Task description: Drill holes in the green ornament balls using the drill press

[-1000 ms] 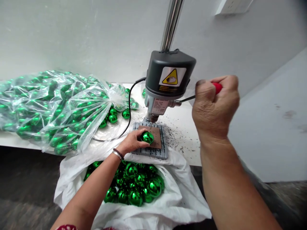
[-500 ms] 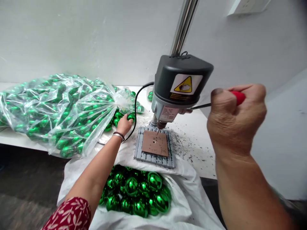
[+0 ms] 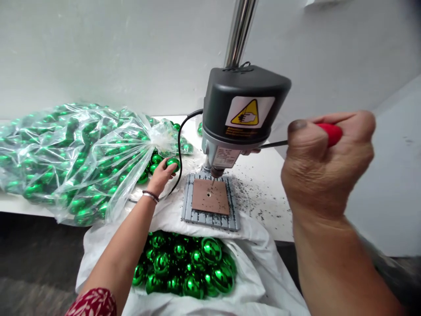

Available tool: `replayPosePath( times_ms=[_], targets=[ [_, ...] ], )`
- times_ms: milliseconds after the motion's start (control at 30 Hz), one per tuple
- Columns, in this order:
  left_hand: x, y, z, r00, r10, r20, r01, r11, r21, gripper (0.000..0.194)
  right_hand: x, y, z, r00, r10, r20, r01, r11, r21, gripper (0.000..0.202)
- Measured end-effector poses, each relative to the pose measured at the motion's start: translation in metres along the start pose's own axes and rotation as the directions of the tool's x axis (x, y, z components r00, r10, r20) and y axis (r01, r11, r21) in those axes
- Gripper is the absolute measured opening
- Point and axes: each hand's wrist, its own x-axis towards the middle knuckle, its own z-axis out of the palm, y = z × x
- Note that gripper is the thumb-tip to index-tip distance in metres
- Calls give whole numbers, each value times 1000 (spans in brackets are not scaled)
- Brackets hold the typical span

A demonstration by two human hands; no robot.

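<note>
My left hand grips a shiny green ball, its fingers curled around the near side, just left of the black cord. Beside it, several more green balls lie at the mouth of a clear plastic bag. My right hand is wrapped around the red-ended lever of a bench drill press. The drill bit hangs over a brown square board with a small hole in it. That board lies on the grey slotted base, sprinkled with dark shavings.
In front of the base, a white cloth sack holds a heap of green balls. Dark shavings are scattered on the white table to the right. A black power cord loops down left of the drill. A wall stands behind.
My left hand has lifted the green ball slightly off the pile, and the ball now shows more fully. My right hand stays on the lever. The view has shifted a little.
</note>
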Motion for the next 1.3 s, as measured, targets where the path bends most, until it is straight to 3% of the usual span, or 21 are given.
replayPosePath(
  times_ms=[100,233,433,567,700,900,1033,1167,1300],
  targets=[
    [-32,0,-16,991,-95,93,126,893,-433,45,-3,5,0,999,-34,-16,34,999,10,24],
    [-68,-2,-17,969,-58,240,190,797,-574,51,-8,8,1,998,-53,-19,53,998,19,20],
    [-93,1,7,920,-71,385,233,889,-394,65,-8,4,0,999,-46,6,45,994,96,19],
    [-99,4,17,952,-1,307,22,998,-67,61,-8,3,0,999,-42,29,39,993,110,20],
    [-97,9,22,946,94,310,-177,951,252,56,-9,1,0,998,-25,52,19,994,109,19],
    [-86,8,30,913,76,400,-212,928,306,68,19,-12,4,972,114,204,-113,993,-19,22],
    [-80,6,38,929,73,362,-218,900,377,58,51,-14,16,939,203,277,-160,972,-173,29],
    [-75,9,41,934,88,347,-226,898,379,47,61,-9,25,941,172,292,-134,980,-146,25],
    [-71,10,42,929,100,356,-252,876,412,47,56,-6,24,941,161,298,-131,984,-117,14]
  ],
)
